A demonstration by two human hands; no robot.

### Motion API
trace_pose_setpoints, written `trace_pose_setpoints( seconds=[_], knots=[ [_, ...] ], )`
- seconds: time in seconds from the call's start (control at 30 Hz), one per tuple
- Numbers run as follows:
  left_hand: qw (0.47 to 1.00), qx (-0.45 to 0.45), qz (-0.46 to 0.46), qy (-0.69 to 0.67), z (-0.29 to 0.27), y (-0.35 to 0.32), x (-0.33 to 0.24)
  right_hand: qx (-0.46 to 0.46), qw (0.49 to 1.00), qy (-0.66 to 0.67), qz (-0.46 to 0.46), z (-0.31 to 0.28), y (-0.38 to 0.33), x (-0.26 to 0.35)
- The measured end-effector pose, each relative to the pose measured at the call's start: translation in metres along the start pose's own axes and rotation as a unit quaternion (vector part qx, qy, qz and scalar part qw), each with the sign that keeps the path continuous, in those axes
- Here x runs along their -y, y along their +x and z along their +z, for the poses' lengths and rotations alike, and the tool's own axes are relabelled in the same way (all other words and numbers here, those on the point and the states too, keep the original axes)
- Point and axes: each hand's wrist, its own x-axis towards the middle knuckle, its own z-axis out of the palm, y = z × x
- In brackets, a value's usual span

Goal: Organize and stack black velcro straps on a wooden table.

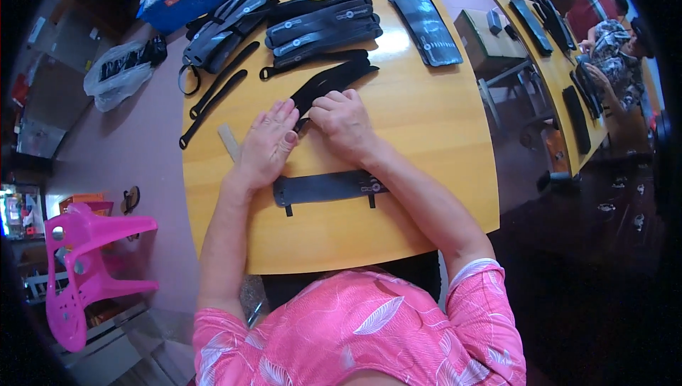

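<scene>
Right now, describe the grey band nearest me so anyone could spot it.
On the yellow table, look along the near side. A dark grey band lies crosswise, right end by the right forearm. Unlike the piled bands opposite, it lies alone, with two black tabs along its near edge.

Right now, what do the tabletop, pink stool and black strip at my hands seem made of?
Tabletop: probably laminated or varnished wood; glossy, yellow, with faint grain. Pink stool: likely molded plastic, smooth and shiny. Black strip: perhaps fabric, matte and soft-edged.

No legible text; small markings on dark bands point(323, 186), blue crate point(200, 3).
</scene>
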Motion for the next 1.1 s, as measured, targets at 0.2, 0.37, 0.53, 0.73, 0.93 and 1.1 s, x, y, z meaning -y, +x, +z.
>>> trace_pose_setpoints(
  seconds=[0.2,0.37,0.53,0.73,0.93,1.1],
  knots=[
    [0.998,0.022,-0.027,-0.045,-0.002,0.001,0.001,0.002,0.996,0.063,0.063,-0.009,-0.006,0.006],
    [0.998,0.021,-0.030,-0.058,0.000,0.001,-0.002,0.120,0.989,-0.026,0.085,-0.111,-0.020,0.006],
    [0.997,0.006,-0.031,-0.077,0.003,-0.003,-0.001,-0.039,0.909,0.158,0.384,-0.278,-0.106,-0.046],
    [0.982,-0.071,-0.032,-0.173,0.005,-0.003,-0.002,-0.227,0.824,0.313,0.415,-0.358,-0.172,-0.021],
    [0.948,-0.193,-0.016,-0.252,-0.011,-0.027,-0.089,0.057,0.745,0.357,0.560,-0.235,-0.128,0.067],
    [0.909,-0.020,-0.139,-0.392,-0.009,-0.095,-0.158,0.168,0.859,0.332,0.353,-0.159,-0.107,0.126]
  ],
)
